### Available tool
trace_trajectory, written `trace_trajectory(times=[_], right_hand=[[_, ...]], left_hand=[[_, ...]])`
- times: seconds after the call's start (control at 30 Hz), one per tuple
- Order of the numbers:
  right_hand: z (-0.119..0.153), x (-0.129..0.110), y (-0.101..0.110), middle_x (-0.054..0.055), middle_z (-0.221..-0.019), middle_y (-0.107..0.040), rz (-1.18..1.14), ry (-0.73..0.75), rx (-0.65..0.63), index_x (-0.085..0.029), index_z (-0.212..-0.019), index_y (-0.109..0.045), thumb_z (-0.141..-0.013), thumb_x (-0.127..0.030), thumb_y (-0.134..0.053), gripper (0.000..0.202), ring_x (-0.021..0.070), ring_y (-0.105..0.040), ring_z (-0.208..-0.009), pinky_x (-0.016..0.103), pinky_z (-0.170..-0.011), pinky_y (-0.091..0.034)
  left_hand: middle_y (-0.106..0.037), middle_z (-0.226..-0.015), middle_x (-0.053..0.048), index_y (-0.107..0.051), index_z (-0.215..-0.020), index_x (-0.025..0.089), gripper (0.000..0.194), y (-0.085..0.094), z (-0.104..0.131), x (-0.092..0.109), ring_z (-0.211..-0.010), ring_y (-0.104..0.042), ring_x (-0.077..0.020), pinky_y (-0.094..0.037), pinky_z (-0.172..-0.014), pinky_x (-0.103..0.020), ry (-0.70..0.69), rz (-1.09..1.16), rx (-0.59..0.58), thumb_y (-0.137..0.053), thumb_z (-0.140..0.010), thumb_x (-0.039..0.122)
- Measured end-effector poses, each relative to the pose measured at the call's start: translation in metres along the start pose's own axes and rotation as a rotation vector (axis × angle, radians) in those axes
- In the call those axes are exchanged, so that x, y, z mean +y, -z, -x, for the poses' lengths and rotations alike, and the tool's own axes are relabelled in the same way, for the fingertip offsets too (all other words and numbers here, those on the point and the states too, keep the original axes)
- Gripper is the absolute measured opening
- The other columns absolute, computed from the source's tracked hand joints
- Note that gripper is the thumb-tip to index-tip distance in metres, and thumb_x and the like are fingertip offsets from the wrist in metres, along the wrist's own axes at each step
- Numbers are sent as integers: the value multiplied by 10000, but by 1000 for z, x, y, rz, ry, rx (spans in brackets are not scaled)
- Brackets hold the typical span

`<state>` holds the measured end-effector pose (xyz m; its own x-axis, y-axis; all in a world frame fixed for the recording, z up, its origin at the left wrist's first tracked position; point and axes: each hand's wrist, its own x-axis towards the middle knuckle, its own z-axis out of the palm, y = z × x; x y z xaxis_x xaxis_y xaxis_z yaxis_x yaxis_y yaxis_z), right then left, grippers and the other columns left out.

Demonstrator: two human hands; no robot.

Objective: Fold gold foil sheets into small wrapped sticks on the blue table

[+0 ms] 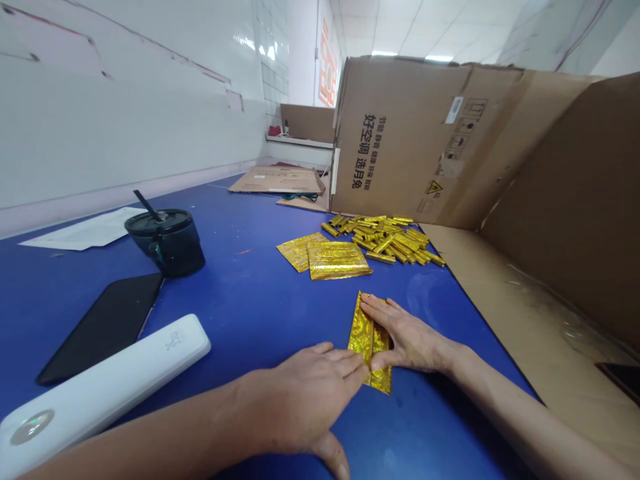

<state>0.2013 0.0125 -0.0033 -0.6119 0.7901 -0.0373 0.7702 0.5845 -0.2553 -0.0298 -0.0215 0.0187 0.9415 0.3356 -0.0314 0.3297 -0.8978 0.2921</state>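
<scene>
Head view, clock face centred on the handled piece: one shiny gold, patterned, folded foil-like sheet [364, 333] is lying on the deep-blue, smooth tabletop [240, 300], its long side running from about 11 to 5 o'clock. Left hand [320, 390], bare, is coming in from 8 o'clock, palm down, unclenched, fingertips resting on the sheet's lower part, apparently for flattening it. Right hand [413, 337], bare, is reaching in from 4 o'clock, fingers and thumb spread, fingertips touching the upper part and thumb the lower, seemingly steadying the fold; neither hand is clenching. At 11 o'clock, two flat gold foil-like pieces [337, 260] are overlapping, presumably within easy reach. At 12 to 1 o'clock, a loose heap of narrow gold foil-like tubes [400, 243] is sitting before a large brown printed cardboard box [400, 147]. At 10 o'clock, a dark, lidded, handled mug [183, 247] is standing; at 9, a flat black phone-like slab [103, 327] is lying; at 8 to 9, a long white rounded device [115, 380], likely kept aside for working room.
</scene>
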Motion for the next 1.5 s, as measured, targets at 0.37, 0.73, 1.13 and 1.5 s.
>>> trace_trajectory(times=[0.37, 0.73, 1.13, 1.5], right_hand=[[0, 1, -1, 138, -1391, -158, 15, -4, -3, -142, -1336, -191, -616, -689, -464, 944, 261, -126, -1264, 459, -1014, -111], [-2, -3, 1, 161, -1375, -212, 10, 1, 27, -123, -1319, -239, -598, -693, -479, 950, 278, -177, -1251, 473, -1002, -138], [2, -6, 2, 157, -1370, -227, 43, -23, 46, -128, -1311, -262, -640, -682, -446, 889, 266, -187, -1250, 458, -1001, -156], [4, -8, 1, 145, -1379, -202, 47, -53, 64, -137, -1316, -250, -688, -637, -440, 825, 271, -164, -1255, 486, -1000, -129]], left_hand=[[-429, -1232, -158, -333, -1253, 163, 773, -3, -3, -2, -1108, -415, -297, -259, -933, -432, -26, -12, 32, -513, -651, 613], [-381, -1251, -173, -294, -1265, 217, 758, -17, -4, 8, -1112, -381, -343, -261, -893, -484, 8, -123, 37, -486, -654, 622], [-404, -1226, -171, -265, -1273, 194, 795, -20, -6, 14, -1105, -384, -321, -272, -887, -449, 49, -184, 46, -550, -636, 574], [-448, -1192, -157, -341, -1234, 127, 551, -15, -7, 19, -1085, -409, -286, -293, -894, -430, 93, -212, 41, -418, -787, 440]])
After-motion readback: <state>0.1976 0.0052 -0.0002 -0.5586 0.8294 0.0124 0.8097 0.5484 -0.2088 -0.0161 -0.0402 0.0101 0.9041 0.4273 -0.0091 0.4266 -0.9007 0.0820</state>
